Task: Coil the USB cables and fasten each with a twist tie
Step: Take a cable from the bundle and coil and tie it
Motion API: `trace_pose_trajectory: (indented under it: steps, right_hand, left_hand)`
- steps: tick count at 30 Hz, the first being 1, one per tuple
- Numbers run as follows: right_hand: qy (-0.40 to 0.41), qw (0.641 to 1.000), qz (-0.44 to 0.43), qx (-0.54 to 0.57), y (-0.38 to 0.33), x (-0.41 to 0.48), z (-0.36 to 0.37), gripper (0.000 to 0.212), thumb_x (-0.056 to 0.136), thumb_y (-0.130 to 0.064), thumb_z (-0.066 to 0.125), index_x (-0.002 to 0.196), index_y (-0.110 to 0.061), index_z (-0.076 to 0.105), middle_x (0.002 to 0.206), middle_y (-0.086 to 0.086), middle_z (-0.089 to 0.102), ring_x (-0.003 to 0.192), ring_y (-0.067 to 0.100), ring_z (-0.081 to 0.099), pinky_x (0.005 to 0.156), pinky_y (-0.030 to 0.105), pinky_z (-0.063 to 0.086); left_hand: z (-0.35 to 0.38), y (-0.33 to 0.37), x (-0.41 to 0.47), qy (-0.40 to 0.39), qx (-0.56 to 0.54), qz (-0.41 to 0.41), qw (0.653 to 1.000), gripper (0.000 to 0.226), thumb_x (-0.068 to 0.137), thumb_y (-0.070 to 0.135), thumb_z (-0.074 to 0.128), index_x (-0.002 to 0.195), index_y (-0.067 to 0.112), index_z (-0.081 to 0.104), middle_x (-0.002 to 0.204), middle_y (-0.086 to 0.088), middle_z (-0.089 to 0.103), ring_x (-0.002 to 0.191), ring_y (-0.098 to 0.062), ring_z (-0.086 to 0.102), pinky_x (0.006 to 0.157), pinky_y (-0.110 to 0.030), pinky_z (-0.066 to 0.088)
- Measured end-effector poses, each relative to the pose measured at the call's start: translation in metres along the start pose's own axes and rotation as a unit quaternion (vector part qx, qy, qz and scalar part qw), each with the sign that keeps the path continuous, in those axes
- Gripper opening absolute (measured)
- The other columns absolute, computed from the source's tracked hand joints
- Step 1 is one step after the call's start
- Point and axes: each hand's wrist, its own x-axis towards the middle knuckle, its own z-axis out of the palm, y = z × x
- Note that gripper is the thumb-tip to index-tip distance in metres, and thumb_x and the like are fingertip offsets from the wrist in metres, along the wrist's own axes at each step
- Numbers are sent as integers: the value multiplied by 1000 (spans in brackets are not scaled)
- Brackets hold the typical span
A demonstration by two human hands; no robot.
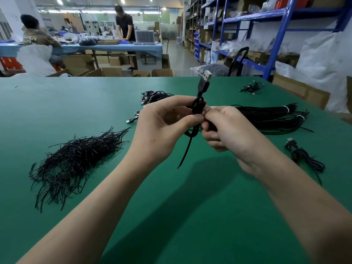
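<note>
A coiled black USB cable point(198, 106) is held upright above the green table point(76, 100), its metal plug point(207, 75) pointing up and a loose end hanging down. My left hand point(163, 128) pinches the coil between thumb and fingers. My right hand point(226, 130) grips the coil from the right with curled fingers. Whether a twist tie is between the fingers cannot be made out. A heap of black twist ties point(74, 161) lies at the left.
A long bundle of uncoiled cables point(270, 119) lies behind my right hand. Coiled cables point(152, 97) are piled behind my left hand, one cable point(302, 155) lies at the right, a small heap point(252, 88) far right. Blue shelving and people stand beyond the table.
</note>
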Motion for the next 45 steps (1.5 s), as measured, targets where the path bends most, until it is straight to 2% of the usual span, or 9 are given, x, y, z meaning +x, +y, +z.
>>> trace_pose_trajectory:
  steps: [7, 12, 18, 21, 24, 32, 37, 41, 45]
  right_hand:
    - [88, 993, -76, 27, 6, 2, 12, 44, 107, -28, 45, 64, -19, 48, 46, -15, 35, 39, 2, 27, 40, 13, 23]
    - [165, 961, -192, -114, 14, 4, 14, 45, 106, -30, 45, 73, -1, 53, 58, -3, 39, 55, 12, 32, 52, 41, 29]
    - [219, 916, -283, -180, 18, -1, 17, 45, 106, -26, 43, 69, 0, 45, 57, 11, 43, 55, 24, 35, 52, 40, 29]
    - [187, 950, -223, -112, 16, 2, 17, 44, 107, -25, 44, 73, 3, 50, 56, -3, 38, 53, 12, 31, 51, 35, 27]
    - [123, 985, -114, 37, 10, 3, 15, 41, 107, -18, 41, 68, -7, 51, 50, -12, 34, 46, 6, 25, 44, 22, 23]
    - [-3, 980, 1, 200, -2, -1, 3, 43, 104, -9, 32, 62, -21, 32, 49, -9, 18, 41, 6, 11, 39, 22, 7]
    - [126, 981, -140, 36, 2, 2, 4, 46, 107, -23, 43, 63, -9, 40, 51, -1, 29, 49, 15, 22, 47, 29, 19]
    - [193, 922, -287, -177, 4, 0, 4, 50, 108, -29, 43, 70, 4, 43, 57, 13, 48, 53, 29, 41, 54, 48, 33]
    - [201, 902, -306, -227, 7, -3, 7, 47, 107, -27, 44, 70, 2, 48, 58, 9, 49, 54, 23, 43, 55, 45, 34]
  left_hand:
    - [1, 5, 1, 35, 12, -16, 999, 24, 85, 4, 77, 102, 21, 75, 80, 3, 76, 77, -13, 71, 80, -36, 60]
    - [0, 9, 4, 25, -49, -95, 994, 21, 88, 7, 74, 109, 13, 73, 65, 9, 65, 70, -7, 65, 73, -21, 54]
    - [-4, 14, 4, -4, -79, -155, 985, 19, 90, 13, 71, 109, 15, 73, 82, -14, 62, 79, -11, 64, 66, -20, 53]
    - [-1, 16, 4, 10, -23, -96, 995, 18, 89, 7, 72, 107, 13, 74, 72, 6, 68, 74, -7, 66, 73, -20, 54]
    - [3, 17, 3, 41, 145, 21, 988, 18, 88, 8, 75, 105, 14, 76, 88, 6, 75, 83, -3, 71, 81, -24, 57]
    - [-5, 11, 3, 18, 293, 200, 935, 20, 94, 11, 69, 113, 16, 76, 106, 1, 66, 97, -22, 63, 84, -48, 51]
    - [-2, 16, 2, 40, 48, 13, 998, 25, 99, 20, 54, 106, 27, 77, 102, 0, 55, 95, -11, 56, 83, -30, 46]
    - [-5, 17, 3, 11, -37, -236, 971, 45, 96, 57, 56, 89, 15, 70, 79, 0, 62, 66, -12, 57, 65, -28, 46]
    - [-7, 15, 4, -46, -34, -207, 977, 40, 88, 49, 65, 94, 11, 77, 74, 5, 67, 69, -9, 57, 67, -29, 46]
